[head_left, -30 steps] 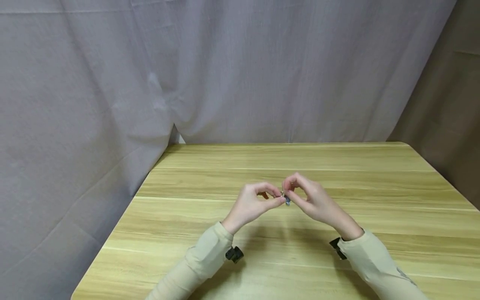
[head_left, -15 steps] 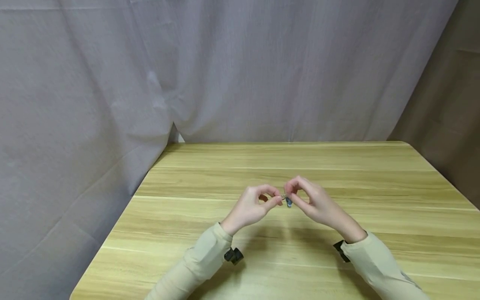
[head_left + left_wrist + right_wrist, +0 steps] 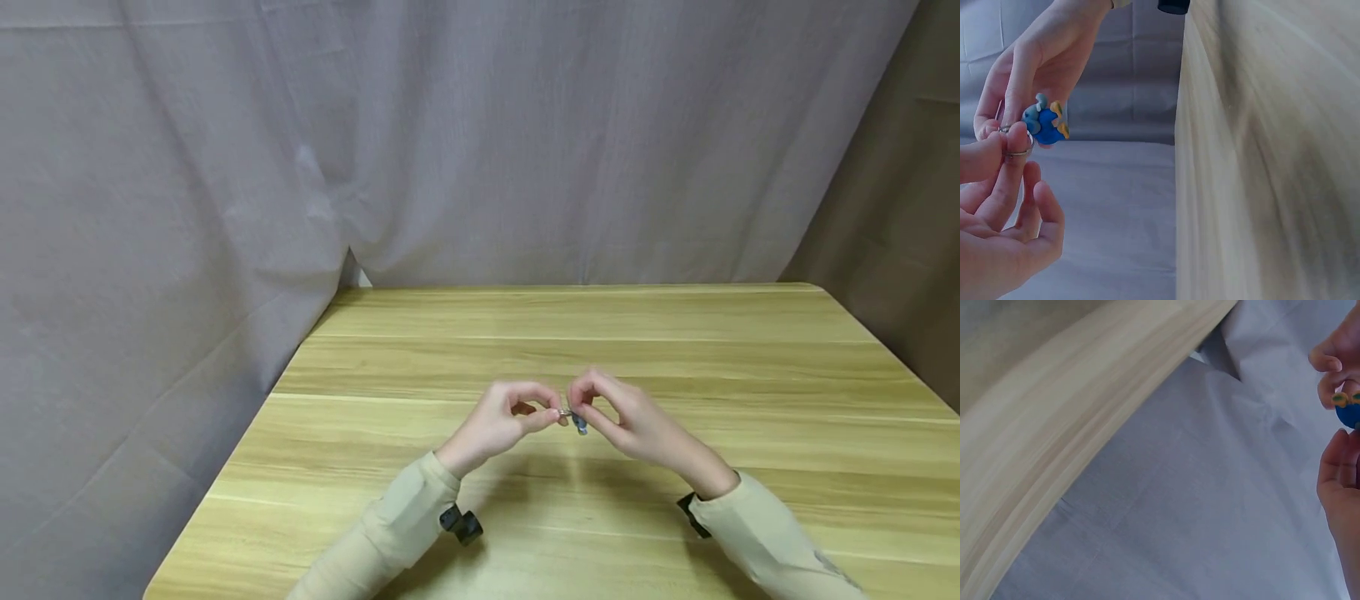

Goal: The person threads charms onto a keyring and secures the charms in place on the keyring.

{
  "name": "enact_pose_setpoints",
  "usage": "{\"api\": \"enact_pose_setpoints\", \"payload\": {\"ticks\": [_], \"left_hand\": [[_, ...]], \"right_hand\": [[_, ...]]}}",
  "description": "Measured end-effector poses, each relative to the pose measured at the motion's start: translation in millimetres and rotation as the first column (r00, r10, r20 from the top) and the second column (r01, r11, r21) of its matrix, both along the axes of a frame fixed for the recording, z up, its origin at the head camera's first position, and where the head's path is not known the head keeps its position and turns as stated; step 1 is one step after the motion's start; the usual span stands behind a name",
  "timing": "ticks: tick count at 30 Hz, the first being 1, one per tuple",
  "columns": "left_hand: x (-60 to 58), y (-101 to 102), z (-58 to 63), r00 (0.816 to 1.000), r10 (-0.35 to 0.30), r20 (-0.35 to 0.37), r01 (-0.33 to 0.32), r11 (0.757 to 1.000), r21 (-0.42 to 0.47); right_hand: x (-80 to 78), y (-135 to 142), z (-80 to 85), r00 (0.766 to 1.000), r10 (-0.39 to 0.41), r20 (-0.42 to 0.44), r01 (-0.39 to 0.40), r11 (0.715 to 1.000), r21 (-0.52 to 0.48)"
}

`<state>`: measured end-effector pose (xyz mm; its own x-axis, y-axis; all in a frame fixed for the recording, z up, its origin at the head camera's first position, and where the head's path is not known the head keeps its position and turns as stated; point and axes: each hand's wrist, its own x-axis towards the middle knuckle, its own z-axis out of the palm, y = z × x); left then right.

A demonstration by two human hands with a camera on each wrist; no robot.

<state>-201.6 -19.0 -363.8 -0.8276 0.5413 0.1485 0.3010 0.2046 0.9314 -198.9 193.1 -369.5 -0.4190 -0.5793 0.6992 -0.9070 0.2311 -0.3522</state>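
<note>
Over the middle of the table, both hands work on a small keychain. Its figurine (image 3: 1049,128) is blue with a lighter blue-grey head and orange feet; the metal key ring (image 3: 1027,149) shows beside it. My left hand (image 3: 498,421) pinches the ring between thumb and index finger, its other fingers loosely bent. From the other side my right hand (image 3: 630,425) pinches the keychain by the ring and figurine, thumb and index fingertips together. The figurine dangles just below the right fingertips in the head view. At the right wrist view's edge, part of its blue body (image 3: 1349,415) appears.
Beneath the hands spreads a light wood-grain table (image 3: 375,467). Grey cloth (image 3: 480,142) hangs behind it and along the left side, with a browner drape (image 3: 900,225) at right. Small black devices (image 3: 461,525) sit at the cuffs.
Both hands have come slightly nearer the body with the keychain. Their fingertips have drawn a little apart, so more of the metal ring shows between them.
</note>
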Motion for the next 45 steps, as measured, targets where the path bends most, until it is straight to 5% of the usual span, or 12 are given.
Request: {"api": "enact_pose_setpoints", "payload": {"ticks": [6,20,30,36,41,45], "left_hand": [[2.5,-4.0,-3.0,0.992,-0.033,0.125,0.024,0.997,0.073],[-2.6,-5.4,-7.2,0.963,-0.108,0.246,0.033,0.957,0.289],[0.7,-0.4,-8.3,0.979,-0.059,0.194,0.013,0.973,0.231],[-0.2,-1.9,-6.3,0.999,0.033,0.04,-0.037,0.995,0.087],[-0.7,-3.9,-4.5,0.999,-0.003,-0.051,0.003,1.0,-0.001],[-0.3,-4.3,-4.2,0.999,-0.025,-0.035,0.025,1.0,0.0]], "right_hand": [[4.7,-1.4,-1.6,1.0,0.018,0.007,-0.018,0.999,0.027],[1.9,2.8,-0.4,0.998,0.045,0.047,-0.044,0.999,-0.021],[1.2,-0.5,2.3,0.998,0.056,-0.003,-0.056,0.998,-0.026],[1.5,-0.1,4.1,0.999,0.05,-0.007,-0.05,0.998,-0.033],[1.1,0.1,4.7,0.998,0.048,-0.037,-0.049,0.998,-0.037],[1.1,0.2,4.8,0.998,0.04,-0.038,-0.041,0.998,-0.037]]}}
